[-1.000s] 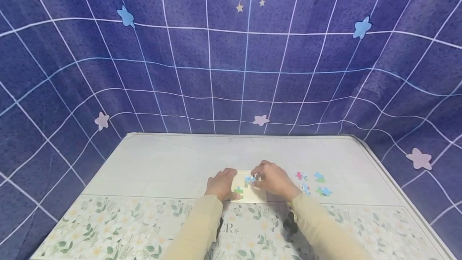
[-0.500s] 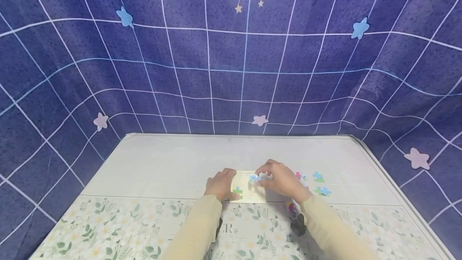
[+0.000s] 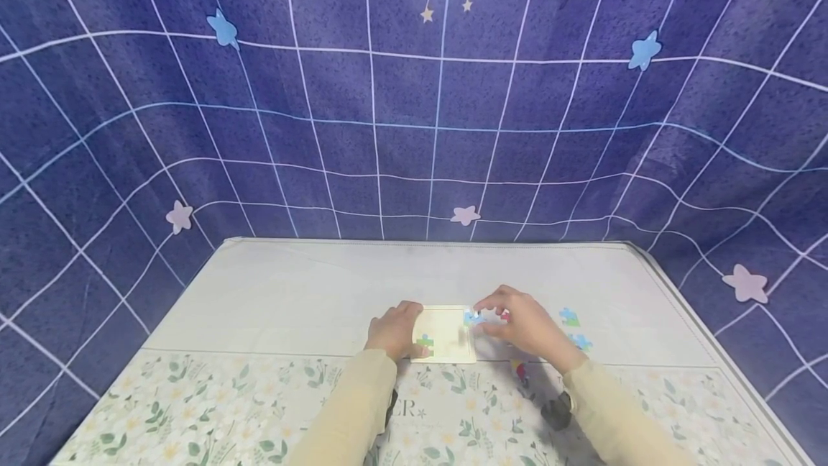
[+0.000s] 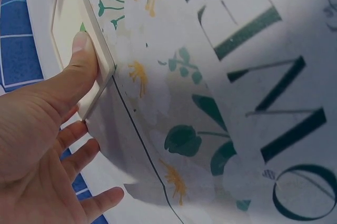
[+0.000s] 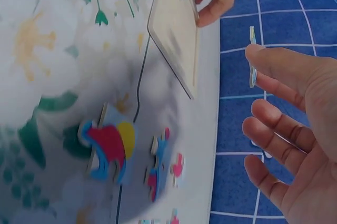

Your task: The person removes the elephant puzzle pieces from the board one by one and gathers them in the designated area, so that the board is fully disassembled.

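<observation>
A pale wooden puzzle tray point(image 3: 446, 333) lies flat on the table in front of me. Its left edge is gripped by my left hand point(image 3: 393, 333); in the left wrist view the thumb point(image 4: 83, 50) presses on the tray's face. In the tray's near left corner sits a green and blue jigsaw piece point(image 3: 423, 341), partly covered by that thumb. My right hand point(image 3: 527, 326) pinches a light-blue jigsaw piece point(image 3: 471, 318) above the tray's far right corner. The right wrist view shows this piece point(image 5: 253, 37) edge-on between thumb and forefinger, the other fingers loosely bent.
Right of the tray lie blue-green jigsaw pieces point(image 3: 569, 317). A red, yellow and blue piece point(image 5: 109, 142) lies nearer, by the seam of the flowered mat point(image 3: 226, 408). A dark blue checked cloth point(image 3: 407, 149) hangs behind the table.
My right hand has moved right with the light-blue piece, from the tray's upper middle to its far right corner. The left hand stays on the tray.
</observation>
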Motion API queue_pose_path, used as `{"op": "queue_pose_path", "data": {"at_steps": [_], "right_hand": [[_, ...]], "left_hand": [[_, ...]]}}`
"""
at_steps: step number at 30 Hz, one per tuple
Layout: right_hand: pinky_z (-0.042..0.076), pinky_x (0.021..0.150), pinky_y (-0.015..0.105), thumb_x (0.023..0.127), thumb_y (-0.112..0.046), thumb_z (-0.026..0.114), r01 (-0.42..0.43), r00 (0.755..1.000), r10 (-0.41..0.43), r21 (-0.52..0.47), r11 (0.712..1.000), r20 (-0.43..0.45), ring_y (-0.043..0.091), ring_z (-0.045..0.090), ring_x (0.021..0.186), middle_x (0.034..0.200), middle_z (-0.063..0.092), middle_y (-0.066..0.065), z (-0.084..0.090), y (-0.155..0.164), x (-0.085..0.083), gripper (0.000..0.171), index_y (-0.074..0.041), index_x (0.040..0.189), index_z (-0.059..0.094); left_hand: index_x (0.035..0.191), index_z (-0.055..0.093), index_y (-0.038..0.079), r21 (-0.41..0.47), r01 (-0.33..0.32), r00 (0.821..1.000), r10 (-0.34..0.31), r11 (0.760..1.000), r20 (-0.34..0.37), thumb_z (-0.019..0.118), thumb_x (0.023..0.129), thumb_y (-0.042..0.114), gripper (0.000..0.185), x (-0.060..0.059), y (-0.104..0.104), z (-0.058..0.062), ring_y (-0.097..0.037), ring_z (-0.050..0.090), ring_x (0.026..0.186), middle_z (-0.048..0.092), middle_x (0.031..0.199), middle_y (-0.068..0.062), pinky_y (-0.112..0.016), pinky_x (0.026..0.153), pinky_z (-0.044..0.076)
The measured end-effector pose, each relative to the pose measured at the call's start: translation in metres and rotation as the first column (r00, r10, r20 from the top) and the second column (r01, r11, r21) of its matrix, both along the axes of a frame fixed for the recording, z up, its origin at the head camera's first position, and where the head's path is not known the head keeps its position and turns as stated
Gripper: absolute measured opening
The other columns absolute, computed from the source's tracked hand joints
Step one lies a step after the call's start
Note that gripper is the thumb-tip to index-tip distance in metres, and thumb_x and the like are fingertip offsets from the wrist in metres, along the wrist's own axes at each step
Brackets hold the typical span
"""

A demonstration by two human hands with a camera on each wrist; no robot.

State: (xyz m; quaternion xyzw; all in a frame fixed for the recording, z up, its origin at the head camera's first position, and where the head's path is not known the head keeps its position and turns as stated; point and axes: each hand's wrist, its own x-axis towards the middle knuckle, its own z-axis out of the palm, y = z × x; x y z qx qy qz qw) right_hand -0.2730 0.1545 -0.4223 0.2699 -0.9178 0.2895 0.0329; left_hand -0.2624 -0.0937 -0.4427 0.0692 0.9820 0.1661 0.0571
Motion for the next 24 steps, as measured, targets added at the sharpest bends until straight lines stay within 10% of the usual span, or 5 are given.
{"op": "queue_pose_path", "data": {"at_steps": [24], "right_hand": [[0.057,0.072,0.04,0.086,-0.014,0.081,0.067,0.995,-0.067,-0.003,0.998,-0.078,0.021,0.063,0.087,0.103,0.068,0.001,-0.006,0.074,0.028,0.024,-0.011,0.11,0.077]], "left_hand": [[0.144,0.052,0.01,0.001,-0.006,1.0,0.006,1.0,0.014,0.089,0.073,0.03,0.083,0.005,0.001,0.009,-0.031,0.053,0.131,0.054,0.146,-0.007,-0.06,0.111,0.041]]}}
